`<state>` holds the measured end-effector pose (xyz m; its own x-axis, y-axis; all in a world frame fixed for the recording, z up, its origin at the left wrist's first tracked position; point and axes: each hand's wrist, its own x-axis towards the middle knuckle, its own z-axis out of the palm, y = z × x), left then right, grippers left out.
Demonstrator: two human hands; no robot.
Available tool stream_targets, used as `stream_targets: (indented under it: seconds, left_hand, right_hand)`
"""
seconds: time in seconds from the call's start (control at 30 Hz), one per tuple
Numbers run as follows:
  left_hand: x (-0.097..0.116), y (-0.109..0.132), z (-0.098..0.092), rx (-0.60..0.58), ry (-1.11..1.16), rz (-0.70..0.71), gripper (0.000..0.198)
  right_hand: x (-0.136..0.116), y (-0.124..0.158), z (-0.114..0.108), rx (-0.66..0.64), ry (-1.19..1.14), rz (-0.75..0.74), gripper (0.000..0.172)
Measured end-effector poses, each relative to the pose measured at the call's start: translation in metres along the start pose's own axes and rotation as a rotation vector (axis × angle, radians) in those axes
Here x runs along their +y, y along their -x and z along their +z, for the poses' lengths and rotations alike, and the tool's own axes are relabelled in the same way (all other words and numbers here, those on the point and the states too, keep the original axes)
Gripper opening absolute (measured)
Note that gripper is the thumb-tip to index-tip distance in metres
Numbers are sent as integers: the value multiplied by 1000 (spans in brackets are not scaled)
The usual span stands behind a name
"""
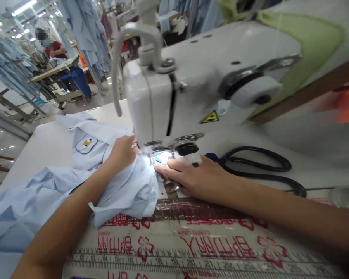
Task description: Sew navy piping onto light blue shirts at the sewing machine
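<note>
One white worktop [46,141] carries one sewing machine [192,81], far and right. One pale blue garment [136,190] spreads over the left side, its right edge by the lit needle area. One ruler strip [163,261] runs along the near side. Two hands: the left hand [122,152] curls over the garment, fingertips hidden, grip impossible to tell; the right hand [192,176] lays its fingers nearly straight beside the needle, grip also unclear. One black cable [287,166] loops at right. One patch [86,143] marks the garment.

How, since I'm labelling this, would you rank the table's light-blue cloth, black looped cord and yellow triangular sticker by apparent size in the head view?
Light-blue cloth
Black looped cord
Yellow triangular sticker
</note>
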<state>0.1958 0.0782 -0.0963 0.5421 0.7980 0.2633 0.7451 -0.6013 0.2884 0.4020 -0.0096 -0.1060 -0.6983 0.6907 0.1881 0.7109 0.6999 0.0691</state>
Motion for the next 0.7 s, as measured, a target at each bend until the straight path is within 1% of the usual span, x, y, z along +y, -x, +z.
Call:
stream_targets:
  seconds: [0.07, 0.13, 0.2, 0.27, 0.33, 0.37, 0.43, 0.5, 0.53, 0.6, 0.63, 0.7]
  left_hand:
    - [3, 19, -22, -9, 82, -80, 16]
    - [9, 44, -48, -20, 274, -182, 20]
    - [18, 70, -73, -20, 529, -292, 24]
    - [27, 94, -88, -7, 730, -384, 26]
    - [33, 113, -96, -13, 901, -448, 27]
    - [35, 120, -97, -20, 986, -472, 27]
    - [37, 131, -98, -33, 1141, -504, 27]
    - [37, 139, -100, -35, 1238, -532, 29]
    - [38, 142, -101, -32, 1260, -544, 30]
    - [41, 146, -105, -20, 1254, -541, 31]
    - [44, 147, -107, -21, 1210, -514, 30]
    - [52, 148, -110, -20, 1026, -423, 26]
  right_hand:
    - [-9, 2, -2, 93, -65, -88, 39]
    - [-23, 0, -9, 237, -178, -160, 35]
    - [-39, -9, -20, 369, -325, -130, 27]
    - [-56, -23, -33, 446, -514, -30, 24]
    - [-70, -39, -45, 417, -728, 45, 21]
    - [-76, -45, -51, 394, -822, 65, 16]
    - [-83, -54, -59, 357, -939, 53, 10]
    - [-87, -55, -65, 344, -1000, 27, 12]
    - [-89, -54, -67, 320, -1033, 19, 11]
    - [-93, -51, -70, 229, -1102, 39, 11]
    - [-95, -50, -71, 194, -1123, 55, 11]
    - [-99, -49, -73, 176, -1113, 70, 11]
